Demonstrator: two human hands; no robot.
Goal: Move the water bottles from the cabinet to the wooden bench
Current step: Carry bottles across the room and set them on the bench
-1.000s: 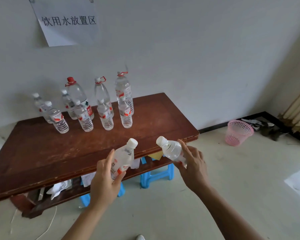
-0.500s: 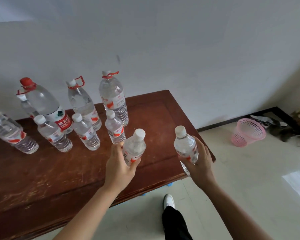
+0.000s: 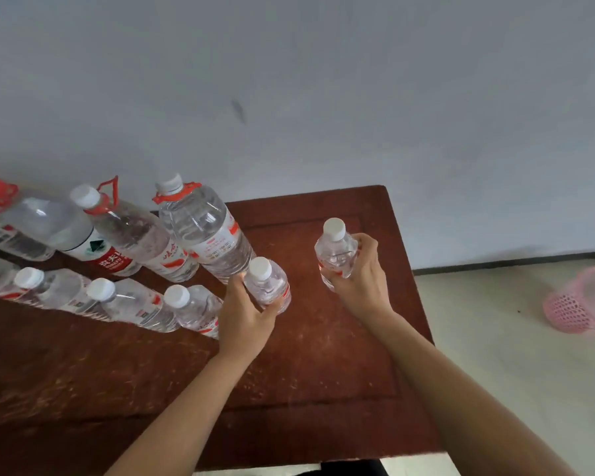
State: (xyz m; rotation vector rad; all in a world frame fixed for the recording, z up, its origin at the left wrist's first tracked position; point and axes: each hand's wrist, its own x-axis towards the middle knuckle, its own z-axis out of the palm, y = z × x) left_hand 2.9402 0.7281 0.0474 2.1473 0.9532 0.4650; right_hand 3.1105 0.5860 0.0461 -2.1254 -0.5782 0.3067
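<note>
Nearest the camera, 2 bare forearms reach out over the wooden bench (image 3: 323, 389). The left hand (image 3: 243, 317) is wrapped around 1 small bottle (image 3: 268, 286), upright over the bench's middle, at the right end of a front row. The right hand (image 3: 361, 273) is closed on a second small bottle (image 3: 335, 250), upright toward the bench's right edge; whether either base touches the wood cannot be told. The front row (image 3: 117, 300) shows 3 more small white-capped bottles, with part of another cut by the left border. Behind, toward the bench's far edge by the wall (image 3: 323, 80), stand 3 large bottles (image 3: 203, 231) with red handle rings. A pink basket (image 3: 584, 304) sits on the floor well right of the bench.
</note>
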